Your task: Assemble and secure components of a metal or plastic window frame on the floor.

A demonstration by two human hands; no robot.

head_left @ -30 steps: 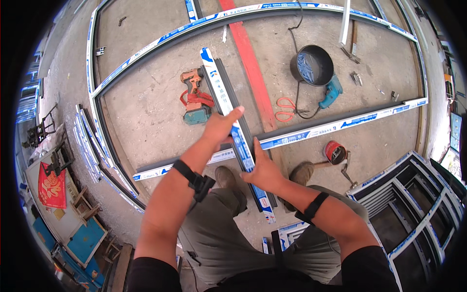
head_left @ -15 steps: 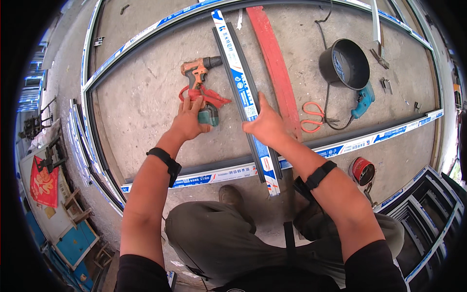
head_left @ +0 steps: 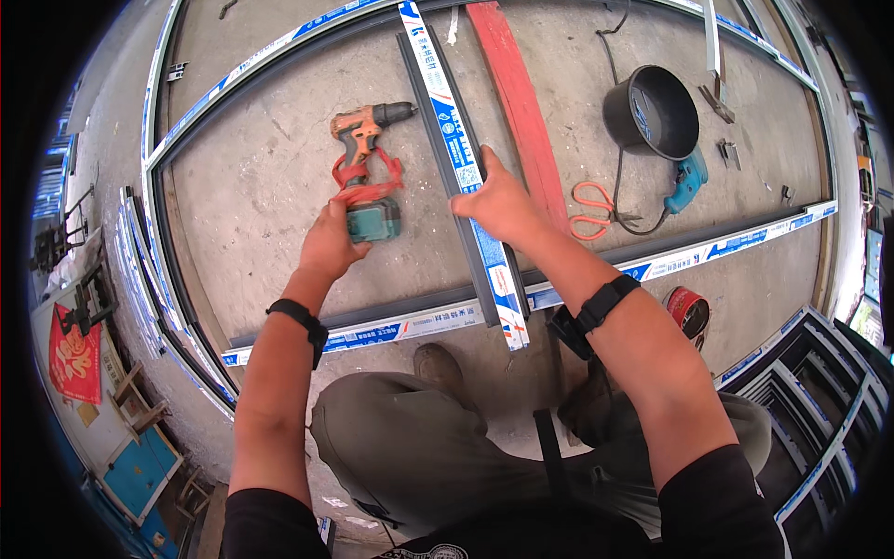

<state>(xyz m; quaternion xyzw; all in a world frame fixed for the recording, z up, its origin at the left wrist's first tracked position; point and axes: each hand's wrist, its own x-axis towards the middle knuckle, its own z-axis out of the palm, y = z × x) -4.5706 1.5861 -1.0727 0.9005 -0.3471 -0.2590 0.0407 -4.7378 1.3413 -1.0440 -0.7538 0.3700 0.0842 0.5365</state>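
A long metal profile (head_left: 438, 102) with blue-and-white film lies across the frame, its near end over the frame's near bar. My right hand (head_left: 503, 207) grips it from the right, thumb across the top and index finger along its side. To its left, an orange-and-black cordless drill (head_left: 358, 140) lies on the floor, a red strip (head_left: 371, 191) wrapped round its handle and its chuck toward the profile. My left hand (head_left: 331, 244) closes on the left end of its green battery (head_left: 374, 222); part of the fingers is hidden.
The filmed frame (head_left: 670, 259) surrounds the work area. Right of the profile lie a red bar (head_left: 521, 112), orange-handled scissors (head_left: 591, 211), a black bucket (head_left: 656, 112) and a corded blue drill (head_left: 687, 182). A red tin (head_left: 687, 309) stands outside, near stacked frames (head_left: 810, 401).
The cordless drill has shifted left, and my left hand has gone from its handle to its battery end. The profile has slid a little away from me under my right hand.
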